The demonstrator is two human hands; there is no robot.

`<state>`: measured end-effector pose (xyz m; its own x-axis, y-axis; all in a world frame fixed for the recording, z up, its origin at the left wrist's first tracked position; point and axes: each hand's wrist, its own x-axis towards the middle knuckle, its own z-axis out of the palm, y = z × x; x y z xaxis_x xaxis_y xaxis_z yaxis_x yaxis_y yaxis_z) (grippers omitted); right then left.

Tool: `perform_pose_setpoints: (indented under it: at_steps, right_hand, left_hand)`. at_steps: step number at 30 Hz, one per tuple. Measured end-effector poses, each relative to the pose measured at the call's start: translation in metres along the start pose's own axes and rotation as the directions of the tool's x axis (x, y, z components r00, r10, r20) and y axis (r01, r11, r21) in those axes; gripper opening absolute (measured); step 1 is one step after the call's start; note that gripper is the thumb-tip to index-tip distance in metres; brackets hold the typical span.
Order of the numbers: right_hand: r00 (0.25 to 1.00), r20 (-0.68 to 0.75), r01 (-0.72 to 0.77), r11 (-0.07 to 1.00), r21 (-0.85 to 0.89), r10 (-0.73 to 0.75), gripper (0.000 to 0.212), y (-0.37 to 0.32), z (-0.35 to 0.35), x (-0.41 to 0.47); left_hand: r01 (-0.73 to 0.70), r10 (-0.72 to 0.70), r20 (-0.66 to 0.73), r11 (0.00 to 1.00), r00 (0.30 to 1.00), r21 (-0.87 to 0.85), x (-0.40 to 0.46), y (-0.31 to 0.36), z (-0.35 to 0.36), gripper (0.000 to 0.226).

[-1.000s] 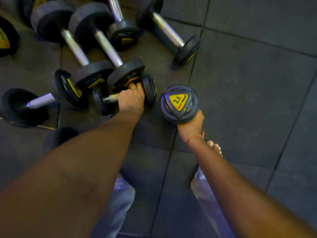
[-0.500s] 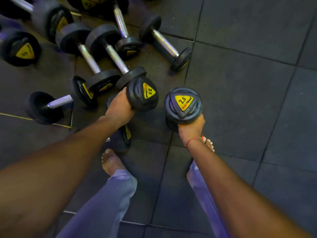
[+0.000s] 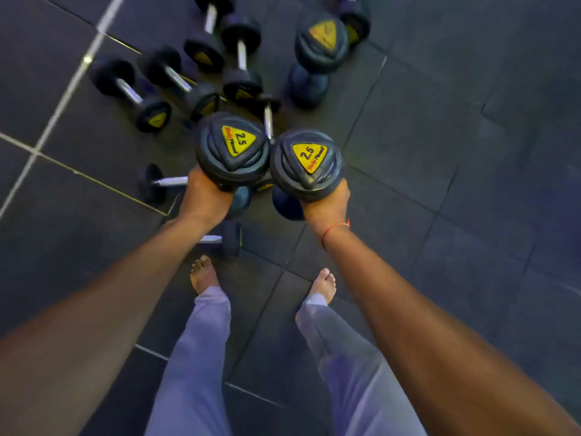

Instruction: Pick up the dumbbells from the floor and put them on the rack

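Head view, left to right: a white line (image 3: 63, 99) crosses the dark tiled floor (image 3: 456, 152) at far left. Right of it, several dumbbells (image 3: 132, 94) lie scattered on the floor, chrome handles showing, somewhat blurred. One small dumbbell (image 3: 157, 183) lies just left of the left hand (image 3: 204, 199), and another (image 3: 224, 239) lies below that wrist, near the bare left foot (image 3: 203, 273). The left hand is wrapped tight around the handle of the left dumbbell (image 3: 233, 149), held upright, its yellow 2.5 label facing the camera. Touching or nearly touching it on the right is the right dumbbell (image 3: 308, 163), also upright and marked 2.5, with the right hand (image 3: 328, 204) clenched around its handle. A red thread (image 3: 334, 229) circles that wrist. Farther up stands an upright dumbbell (image 3: 320, 42). Both held weights are off the floor, above the bare feet.
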<state>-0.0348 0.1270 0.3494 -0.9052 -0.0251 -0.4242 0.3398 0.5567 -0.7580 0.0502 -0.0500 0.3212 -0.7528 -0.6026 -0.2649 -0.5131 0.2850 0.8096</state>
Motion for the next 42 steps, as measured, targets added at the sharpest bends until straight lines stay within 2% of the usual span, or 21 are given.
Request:
perform_pose_setpoints:
  at_steps: [3,5,8,10,13,16,19,24,29,34,40,42]
  right_hand:
    - [0.975,0.116,0.192,0.981,-0.016,-0.189,0.024,-0.088,-0.008,-0.047]
    - [0.933,0.228,0.304,0.949,-0.084,-0.279,0.025,-0.142,-0.007,-0.087]
    - [0.863,0.297,0.451,0.889,-0.085,-0.409,0.025,-0.22,0.012,-0.147]
    - [0.799,0.364,0.54,0.838,-0.081,-0.479,0.025,-0.273,0.038,-0.193]
    - [0.761,0.417,0.524,0.85,0.057,-0.497,0.032,-0.343,0.086,-0.264]
    - [0.646,0.446,0.598,0.774,0.209,-0.62,0.039,-0.408,0.146,-0.333]
    - [0.537,0.484,0.583,0.719,0.378,-0.691,0.014,-0.471,0.2,-0.41]
    - [0.335,0.51,0.59,0.599,0.542,-0.792,0.032,-0.546,0.303,-0.509]
    - [0.134,0.57,0.541,0.541,0.644,-0.811,0.032,-0.607,0.414,-0.604]
    - [-0.014,0.601,0.479,0.522,0.706,-0.799,0.025,-0.672,0.568,-0.684]
    - [-0.118,0.661,0.474,0.543,0.693,-0.741,0.033,-0.759,0.753,-0.782]
    - [-0.141,0.695,0.44,0.584,0.682,-0.705,0.032,-0.777,0.808,-0.812]
  left_hand:
    - [-0.019,0.006,-0.169,0.997,0.986,-0.074,-0.037,0.048,-0.082,0.04]
    - [0.017,-0.05,-0.257,0.992,0.965,-0.129,-0.063,0.072,-0.143,0.038]
    - [0.061,-0.089,-0.339,0.994,0.936,-0.094,-0.1,0.102,-0.243,0.018]
    - [0.07,-0.09,-0.407,0.995,0.909,-0.066,-0.123,0.117,-0.313,0.02]
    - [0.025,-0.062,-0.497,0.996,0.865,-0.08,-0.15,0.119,-0.422,0.033]
    - [-0.072,0.035,-0.596,0.997,0.802,-0.038,-0.178,0.113,-0.537,0.039]
    - [-0.044,0.074,-0.735,0.997,0.675,0.059,-0.201,0.113,-0.64,0.036]
    - [0.018,0.054,-0.851,0.997,0.522,0.074,-0.246,0.089,-0.785,0.029]
    - [0.073,0.032,-0.923,0.995,0.384,0.064,-0.272,0.037,-0.918,0.022]
    - [0.162,-0.027,-0.96,0.987,0.279,0.019,-0.26,-0.04,-1.059,0.027]
    - [0.29,-0.112,-0.973,0.956,0.202,-0.05,-0.238,-0.118,-1.232,0.022]
    - [0.337,-0.134,-0.976,0.939,0.172,-0.069,-0.24,-0.15,-1.283,0.025]
